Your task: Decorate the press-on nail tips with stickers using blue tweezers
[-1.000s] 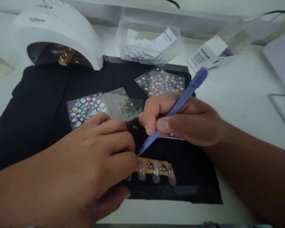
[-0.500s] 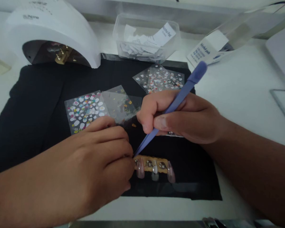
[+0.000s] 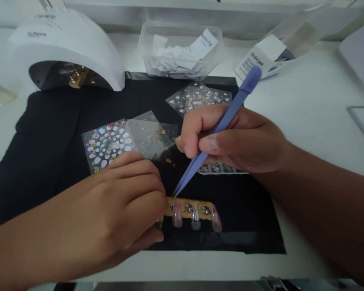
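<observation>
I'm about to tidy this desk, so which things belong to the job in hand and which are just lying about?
Likely part of the job:
purple tweezers, in the right hand
gold strip with nail tips, partly behind the left hand

Apparently lying about:
sticker sheets, though possibly supplies
plastic tub
Alcohol pads box
white domed device

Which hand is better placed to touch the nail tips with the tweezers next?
Probably the right hand: it holds the blue tweezers, their points close to the gold strip that bears the nail tips. The left hand, fingers curled, sits at the strip's left.
</observation>
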The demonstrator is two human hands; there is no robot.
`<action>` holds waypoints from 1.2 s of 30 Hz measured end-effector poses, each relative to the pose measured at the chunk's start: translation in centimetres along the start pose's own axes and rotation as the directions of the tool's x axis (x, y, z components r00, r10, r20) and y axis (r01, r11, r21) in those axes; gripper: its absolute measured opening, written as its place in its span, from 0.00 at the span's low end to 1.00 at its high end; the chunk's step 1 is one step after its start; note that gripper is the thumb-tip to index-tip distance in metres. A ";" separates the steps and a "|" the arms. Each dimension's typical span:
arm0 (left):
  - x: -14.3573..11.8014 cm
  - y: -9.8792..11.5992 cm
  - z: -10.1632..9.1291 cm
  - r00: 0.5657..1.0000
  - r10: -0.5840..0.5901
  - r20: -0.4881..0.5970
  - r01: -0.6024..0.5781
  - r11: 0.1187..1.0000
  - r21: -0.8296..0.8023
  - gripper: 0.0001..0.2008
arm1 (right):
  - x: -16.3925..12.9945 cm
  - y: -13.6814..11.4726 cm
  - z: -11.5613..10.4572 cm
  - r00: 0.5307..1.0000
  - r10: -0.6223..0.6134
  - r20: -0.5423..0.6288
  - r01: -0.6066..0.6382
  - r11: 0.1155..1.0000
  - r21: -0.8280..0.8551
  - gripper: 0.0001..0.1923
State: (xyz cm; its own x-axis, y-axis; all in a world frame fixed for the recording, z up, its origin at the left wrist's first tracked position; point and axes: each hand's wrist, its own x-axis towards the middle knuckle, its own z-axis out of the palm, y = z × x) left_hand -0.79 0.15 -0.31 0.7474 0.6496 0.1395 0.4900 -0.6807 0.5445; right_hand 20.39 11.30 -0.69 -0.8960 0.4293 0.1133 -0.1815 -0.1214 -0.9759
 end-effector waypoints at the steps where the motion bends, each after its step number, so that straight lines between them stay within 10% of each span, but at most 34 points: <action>1: 0.0 0.1 -0.1 1.000 -0.018 0.007 0.018 1.000 -0.003 0.04 | -0.1 0.0 -0.1 1.000 -0.017 0.003 0.017 1.000 -0.001 0.09; 36: 0.5 0.1 -0.2 0.999 0.021 0.025 -0.022 0.999 0.047 0.04 | -0.3 -0.6 -0.1 0.998 -0.057 0.009 0.057 0.997 -0.058 0.08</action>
State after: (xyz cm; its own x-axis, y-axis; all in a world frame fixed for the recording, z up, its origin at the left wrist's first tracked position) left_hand -0.47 0.52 -0.02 0.7685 0.6265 0.1298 0.4939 -0.7099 0.5021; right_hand 20.84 11.36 -0.21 -0.8879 0.4274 0.1703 -0.2088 -0.0446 -0.9769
